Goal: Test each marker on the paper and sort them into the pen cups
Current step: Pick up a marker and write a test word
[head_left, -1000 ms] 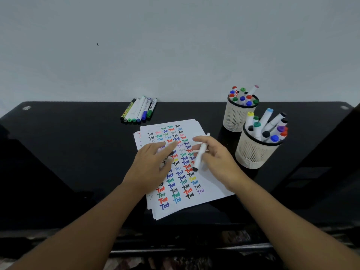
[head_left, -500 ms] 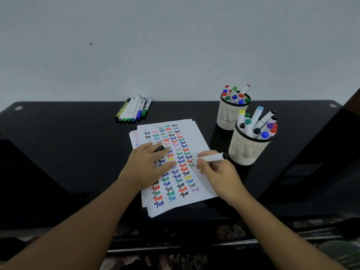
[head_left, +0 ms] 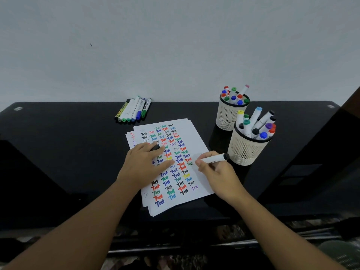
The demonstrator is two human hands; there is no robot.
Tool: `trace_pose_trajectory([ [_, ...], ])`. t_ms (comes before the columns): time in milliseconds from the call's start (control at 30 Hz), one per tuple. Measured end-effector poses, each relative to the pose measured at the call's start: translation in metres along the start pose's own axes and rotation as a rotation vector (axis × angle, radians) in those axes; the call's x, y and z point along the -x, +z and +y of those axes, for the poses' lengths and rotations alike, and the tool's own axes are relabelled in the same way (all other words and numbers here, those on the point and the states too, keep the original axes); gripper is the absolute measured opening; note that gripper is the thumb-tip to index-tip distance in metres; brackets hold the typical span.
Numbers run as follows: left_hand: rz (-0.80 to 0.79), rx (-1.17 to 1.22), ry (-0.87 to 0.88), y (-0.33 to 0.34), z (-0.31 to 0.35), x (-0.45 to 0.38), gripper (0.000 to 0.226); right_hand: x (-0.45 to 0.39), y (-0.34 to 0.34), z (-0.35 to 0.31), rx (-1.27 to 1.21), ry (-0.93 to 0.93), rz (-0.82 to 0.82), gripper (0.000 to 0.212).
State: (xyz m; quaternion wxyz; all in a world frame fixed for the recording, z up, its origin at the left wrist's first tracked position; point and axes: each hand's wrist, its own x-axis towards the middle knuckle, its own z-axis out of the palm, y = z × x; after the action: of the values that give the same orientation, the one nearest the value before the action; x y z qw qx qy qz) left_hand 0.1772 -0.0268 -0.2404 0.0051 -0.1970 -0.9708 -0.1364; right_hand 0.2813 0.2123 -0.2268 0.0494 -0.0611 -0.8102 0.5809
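Note:
A stack of white paper [head_left: 196,137] covered in rows of coloured "Test" words lies in the middle of the black table [head_left: 58,152]. My right hand [head_left: 218,172] grips a white marker [head_left: 214,158] with its tip touching the paper's right side. Resting on the sheet, my left hand [head_left: 144,162] holds a black cap [head_left: 155,147] between its fingers. Two cream mesh pen cups stand at the right, the far cup [head_left: 228,115] and the near cup [head_left: 246,149], both with several markers in them.
Several capped markers [head_left: 134,110] lie side by side at the table's back edge, left of the paper. A grey wall rises behind the table. A dark panel [head_left: 331,143] slants along the right side.
My right hand turned the marker from upright to writing position and brought its tip down onto the paper. My left hand settled on the sheet with the cap.

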Motion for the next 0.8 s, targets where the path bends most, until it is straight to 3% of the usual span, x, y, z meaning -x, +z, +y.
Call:
trace_pose_trajectory([
  [600, -0.002, 0.015, -0.006, -0.0021, 0.0028, 0.0013, 0.088, 0.0003, -0.0001, 0.0006, 0.164, 0.035, -0.040, 0.008],
  [800, 0.006, 0.015, -0.003, -0.0004, 0.0016, 0.0009, 0.085, 0.0006, 0.0017, -0.0021, 0.220, 0.051, -0.006, 0.018],
])
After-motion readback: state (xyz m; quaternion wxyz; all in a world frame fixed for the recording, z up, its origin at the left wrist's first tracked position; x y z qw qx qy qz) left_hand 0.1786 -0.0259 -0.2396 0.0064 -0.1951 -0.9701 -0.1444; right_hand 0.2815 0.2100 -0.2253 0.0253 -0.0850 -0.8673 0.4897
